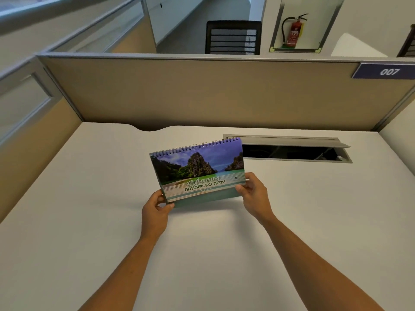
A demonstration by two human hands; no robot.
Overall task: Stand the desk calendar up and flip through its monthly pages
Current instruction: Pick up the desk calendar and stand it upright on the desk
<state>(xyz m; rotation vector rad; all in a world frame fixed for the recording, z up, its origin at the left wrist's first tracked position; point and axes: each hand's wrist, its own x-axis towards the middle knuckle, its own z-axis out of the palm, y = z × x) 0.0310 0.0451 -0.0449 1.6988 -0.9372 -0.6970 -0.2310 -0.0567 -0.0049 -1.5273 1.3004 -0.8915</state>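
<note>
The desk calendar (198,169) is a spiral-bound stand with a cover photo of cliffs, sea and beach and the words "Amazing Natural Scenery". It is upright over the middle of the white desk (89,209), spiral edge on top, cover facing me. My left hand (157,204) pinches its lower left corner, thumb on the front. Its lower right corner sits between the thumb and fingers of my right hand (253,191). Whether its base touches the desk I cannot tell.
An open cable tray (292,151) with a raised grey lid is set into the desk just behind and right of the calendar. Beige cubicle partitions (202,93) wall the desk at the back and left. A black chair (233,37) and a fire extinguisher (294,30) stand beyond.
</note>
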